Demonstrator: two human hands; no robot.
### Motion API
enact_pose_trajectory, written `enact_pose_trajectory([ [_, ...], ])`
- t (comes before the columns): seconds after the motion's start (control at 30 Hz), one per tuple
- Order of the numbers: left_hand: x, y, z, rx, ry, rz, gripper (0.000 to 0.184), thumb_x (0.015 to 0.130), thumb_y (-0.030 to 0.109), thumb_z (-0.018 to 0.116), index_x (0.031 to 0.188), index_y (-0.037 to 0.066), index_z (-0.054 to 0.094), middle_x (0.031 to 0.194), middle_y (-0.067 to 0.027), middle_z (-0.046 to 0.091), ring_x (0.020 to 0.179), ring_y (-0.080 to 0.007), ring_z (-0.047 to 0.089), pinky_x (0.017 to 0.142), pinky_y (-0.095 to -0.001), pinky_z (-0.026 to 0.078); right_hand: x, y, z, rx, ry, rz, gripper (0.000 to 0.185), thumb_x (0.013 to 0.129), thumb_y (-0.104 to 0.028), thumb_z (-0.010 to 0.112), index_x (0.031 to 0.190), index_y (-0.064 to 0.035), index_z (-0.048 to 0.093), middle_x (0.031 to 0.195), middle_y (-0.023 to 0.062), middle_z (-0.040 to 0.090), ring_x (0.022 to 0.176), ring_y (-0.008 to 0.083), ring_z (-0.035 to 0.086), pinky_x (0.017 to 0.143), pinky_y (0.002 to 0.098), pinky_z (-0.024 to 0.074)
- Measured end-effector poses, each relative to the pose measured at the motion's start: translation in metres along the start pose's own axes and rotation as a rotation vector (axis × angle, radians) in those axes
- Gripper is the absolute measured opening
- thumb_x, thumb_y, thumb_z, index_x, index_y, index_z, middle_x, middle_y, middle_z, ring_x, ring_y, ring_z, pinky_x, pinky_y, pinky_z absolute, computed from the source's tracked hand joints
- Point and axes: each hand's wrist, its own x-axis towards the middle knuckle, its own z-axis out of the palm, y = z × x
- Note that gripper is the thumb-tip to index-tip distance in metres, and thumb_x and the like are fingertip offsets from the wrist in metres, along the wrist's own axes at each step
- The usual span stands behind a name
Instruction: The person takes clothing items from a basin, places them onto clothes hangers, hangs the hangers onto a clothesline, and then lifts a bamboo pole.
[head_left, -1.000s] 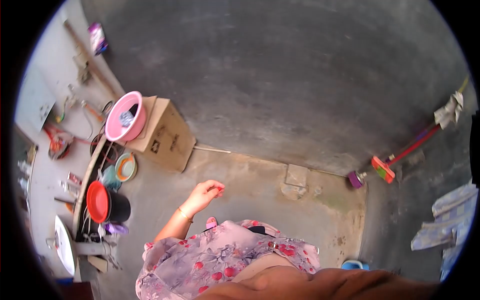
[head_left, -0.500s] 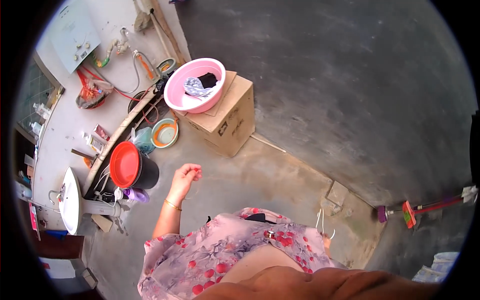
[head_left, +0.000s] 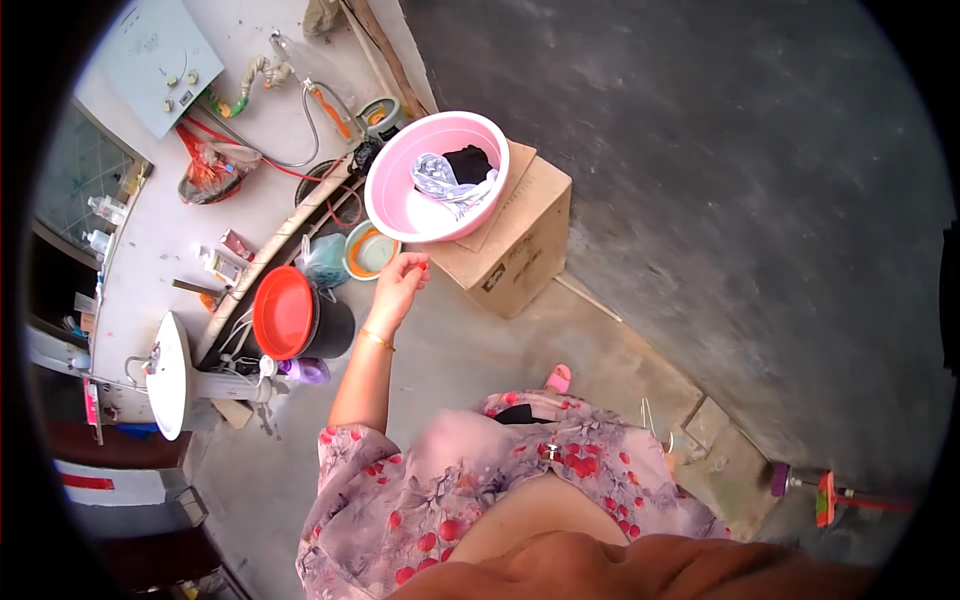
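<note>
My left hand [head_left: 402, 288], with a gold bracelet at the wrist, is raised just below the pink basin [head_left: 385, 200]. Its fingers are curled together, red shows at the tips, and I see no object in them. In the basin lie a pale patterned cloth [head_left: 436, 178] and a black cloth [head_left: 469, 163]. The basin stands on a cardboard box [head_left: 530, 240]. My right hand [head_left: 672, 460] is mostly hidden behind the flowered dress [head_left: 440, 500]. Thin white loops that look like wire hangers [head_left: 650, 418] stick out from it.
Left of the box stand a green-rimmed basin [head_left: 371, 250], a black bucket with a red basin on top [head_left: 283, 312], and a purple bottle [head_left: 308, 371]. Farther left is a white sink [head_left: 170, 375]. A dark wall [head_left: 700, 180] runs along the right, with brooms [head_left: 826, 498] near it.
My left hand has moved up and forward to the pink basin. The view has shifted, and a pink slipper now shows ahead of the dress. The hangers stay by my right hand.
</note>
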Motion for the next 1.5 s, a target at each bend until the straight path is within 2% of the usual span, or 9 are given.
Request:
enact_pose_trajectory([
  [0.07, 0.037, 0.003, 0.007, 0.135, -0.001, -0.042, 0.025, 0.089, 0.008, 0.051, 0.112, 0.0, 0.057, 0.096, -0.0052, 0.06, 0.083, -0.0121, 0.058, 0.073, -0.025, 0.047, 0.065, 0.053, 0.013, -0.281, 0.041, -0.044, 0.015, 0.082, -0.018, 0.059, 0.082, -0.0031, 0.063, 0.053, 0.0074, 0.056, 0.044, 0.0173, 0.054, 0.039, 0.0313, 0.0398],
  [0.17, 0.107, -0.032, -0.001, 0.408, 0.033, 0.122, 0.027, 0.087, 0.009, 0.055, 0.112, 0.0, 0.057, 0.096, -0.0053, 0.06, 0.084, -0.013, 0.058, 0.073, -0.0245, 0.046, 0.065, -0.054, 0.019, -0.154, -0.065, 0.24, 0.017, 0.084, -0.021, 0.058, 0.086, -0.005, 0.062, 0.055, 0.0074, 0.056, 0.044, 0.0173, 0.053, 0.038, 0.0306, 0.0397],
  [0.27, 0.163, -0.04, 0.001, 0.424, 0.13, -0.126, 0.044, 0.082, 0.013, 0.06, 0.123, 0.0, 0.049, 0.103, -0.0104, 0.06, 0.09, -0.0191, 0.057, 0.076, -0.031, 0.047, 0.05, -0.166, 0.013, -0.164, -0.093, 0.065, 0.015, 0.087, -0.022, 0.055, 0.09, -0.0081, 0.061, 0.059, 0.0061, 0.056, 0.044, 0.0145, 0.05, 0.037, 0.0288, 0.0373],
  [0.5, 0.282, -0.1, -0.022, 0.473, 0.388, -0.324, 0.065, 0.079, 0.018, 0.065, 0.135, 0.0, 0.036, 0.114, -0.0205, 0.057, 0.098, -0.0297, 0.057, 0.077, -0.0358, 0.047, 0.076, -0.179, 0.035, 0.078, -0.011, 0.023, 0.016, 0.088, -0.013, 0.052, 0.099, -0.0055, 0.061, 0.065, 0.0059, 0.058, 0.049, 0.0122, 0.052, 0.044, 0.0259, 0.0394],
  [0.67, 0.335, -0.115, -0.037, 0.592, 0.471, -0.293, 0.075, 0.066, 0.023, 0.067, 0.13, -0.007, 0.04, 0.125, -0.0328, 0.048, 0.121, -0.0419, 0.046, 0.102, -0.0401, 0.037, 0.021, -0.173, 0.053, 0.056, 0.035, 0.035, 0.018, 0.091, -0.02, 0.048, 0.102, -0.0106, 0.059, 0.064, 0.0027, 0.056, 0.046, 0.0097, 0.045, 0.04, 0.0253, 0.0347],
  [0.9, 0.384, -0.136, -0.043, 0.593, 0.278, -0.124, 0.07, 0.062, 0.023, 0.07, 0.121, -0.008, 0.048, 0.115, -0.0314, 0.056, 0.11, -0.0418, 0.055, 0.095, -0.0404, 0.044, -0.116, -0.165, 0.118, 0.108, 0.196, 0.21, 0.012, 0.087, -0.012, 0.054, 0.097, -0.0062, 0.058, 0.062, 0.0056, 0.057, 0.044, 0.0112, 0.046, 0.039, 0.0267, 0.0359],
  [1.0, 0.391, -0.112, -0.05, 0.742, 0.032, -0.329, 0.06, 0.06, 0.021, 0.073, 0.111, -0.008, 0.056, 0.107, -0.0308, 0.06, 0.105, -0.0426, 0.058, 0.089, -0.0409, 0.046, -0.16, -0.166, 0.149, 0.196, 0.203, 0.347, 0.015, 0.089, -0.016, 0.052, 0.099, -0.007, 0.059, 0.06, 0.0048, 0.057, 0.042, 0.0103, 0.043, 0.037, 0.0255, 0.0332],
  [1.3, 0.341, -0.023, -0.059, -0.239, -0.057, 0.049, 0.031, 0.076, 0.005, 0.062, 0.104, -0.007, 0.058, 0.094, -0.0136, 0.064, 0.084, -0.021, 0.061, 0.076, -0.0314, 0.047, -0.211, -0.215, 0.16, 0.184, 0.274, 0.274, 0.019, 0.093, -0.022, 0.051, 0.1, -0.0075, 0.061, 0.061, 0.0026, 0.055, 0.044, 0.0082, 0.043, 0.038, 0.0241, 0.0332],
  [1.5, 0.274, 0.122, -0.046, -0.891, -0.413, 0.198, 0.03, 0.086, 0.004, 0.043, 0.111, -0.005, 0.055, 0.106, -0.0135, 0.062, 0.097, -0.0229, 0.06, 0.09, -0.0359, 0.047, -0.216, -0.218, 0.13, 0.22, 0.36, 0.063, 0.026, 0.092, -0.023, 0.051, 0.111, -0.007, 0.057, 0.061, 0.0031, 0.054, 0.043, 0.0078, 0.041, 0.038, 0.0235, 0.0313],
])
